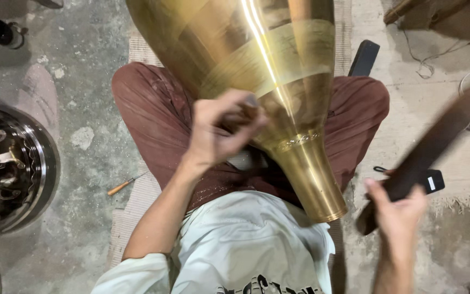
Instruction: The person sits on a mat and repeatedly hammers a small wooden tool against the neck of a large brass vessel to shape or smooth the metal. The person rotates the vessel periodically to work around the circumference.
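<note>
You gripped a small tool against the brass vase (278, 103) with your left hand (218, 130), right hand (401, 204) clenching the dark mallet (431, 147); steadier strikes would have served.

The brass vase (257, 81) is cut off by the top edge, its wide body out of view. The dark wooden mallet (436, 141) in the right hand (395, 209) is motion-blurred. Whatever the left hand (218, 130) pinches against the vase is hidden under its fingers (243, 109).
</note>
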